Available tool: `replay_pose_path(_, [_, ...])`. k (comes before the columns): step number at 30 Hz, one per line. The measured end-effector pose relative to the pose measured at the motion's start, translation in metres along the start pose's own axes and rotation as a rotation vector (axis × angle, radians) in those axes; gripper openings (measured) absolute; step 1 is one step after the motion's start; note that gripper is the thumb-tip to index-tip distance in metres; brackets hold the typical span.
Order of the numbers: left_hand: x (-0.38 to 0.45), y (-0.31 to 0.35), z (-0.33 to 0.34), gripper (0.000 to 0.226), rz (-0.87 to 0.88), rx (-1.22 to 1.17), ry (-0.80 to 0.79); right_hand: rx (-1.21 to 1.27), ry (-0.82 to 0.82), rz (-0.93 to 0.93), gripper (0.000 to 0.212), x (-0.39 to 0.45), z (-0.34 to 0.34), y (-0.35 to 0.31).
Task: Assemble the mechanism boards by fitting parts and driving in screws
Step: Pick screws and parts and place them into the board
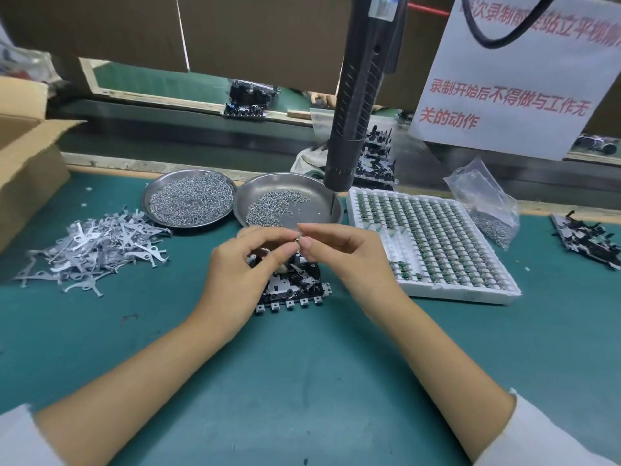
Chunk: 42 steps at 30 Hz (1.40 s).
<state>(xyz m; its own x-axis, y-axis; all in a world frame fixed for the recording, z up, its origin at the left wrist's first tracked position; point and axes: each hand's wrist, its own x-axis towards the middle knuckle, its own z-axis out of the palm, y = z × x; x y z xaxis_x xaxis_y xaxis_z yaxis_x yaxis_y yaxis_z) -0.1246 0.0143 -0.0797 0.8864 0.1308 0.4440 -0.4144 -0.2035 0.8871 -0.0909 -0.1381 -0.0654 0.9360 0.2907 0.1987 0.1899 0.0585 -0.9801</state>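
Above the mechanism board point(289, 284) on the mat, your left hand point(242, 264) and right hand point(339, 260) pinch one small part point(298, 237) (too tiny to identify) — unfitted, screws undriven, the electric screwdriver point(356, 105) hanging unused.

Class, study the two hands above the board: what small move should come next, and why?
Probably lower the small part onto the board and seat it. The left hand and right hand pinch it together just above the board, and the screwdriver hangs unused, so fitting seems to come before any screw.
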Motion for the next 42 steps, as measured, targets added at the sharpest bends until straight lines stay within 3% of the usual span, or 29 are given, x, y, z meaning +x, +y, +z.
replay_pose_path(7, [0.004,0.0,-0.006,0.028,0.074,0.184,0.024,-0.183,-0.056,-0.075,0.017,-0.002,-0.003,0.0])
replay_pose_path(14, [0.007,0.001,-0.017,0.031,0.169,0.317,-0.116,-0.271,-0.038,-0.151,0.018,-0.007,-0.003,0.0])
replay_pose_path(17, [0.008,0.001,-0.031,0.029,0.153,0.287,-0.164,-0.406,-0.072,-0.213,0.02,-0.013,-0.003,0.004])
replay_pose_path(23, [-0.008,-0.009,-0.047,0.012,-0.03,0.249,-0.007,-0.692,-0.202,-0.415,0.013,-0.016,0.004,0.016])
replay_pose_path(28, [-0.011,-0.003,-0.042,0.023,0.003,0.294,-0.043,-0.78,-0.193,-0.544,0.012,-0.015,0.006,0.023])
replay_pose_path(32, [-0.015,0.0,-0.04,0.015,0.036,0.339,-0.083,-0.842,-0.202,-0.611,0.01,-0.014,0.007,0.024])
replay_pose_path(35, [-0.018,0.003,-0.038,0.014,0.091,0.405,-0.164,-0.851,-0.237,-0.586,0.013,-0.015,0.006,0.022])
replay_pose_path(38, [-0.021,0.004,-0.036,0.034,0.098,0.495,-0.271,-0.792,-0.273,-0.487,0.015,-0.015,0.004,0.018])
replay_pose_path(42, [-0.022,0.001,-0.034,0.042,0.07,0.556,-0.296,-0.685,-0.239,-0.323,0.018,-0.014,0.005,0.015])
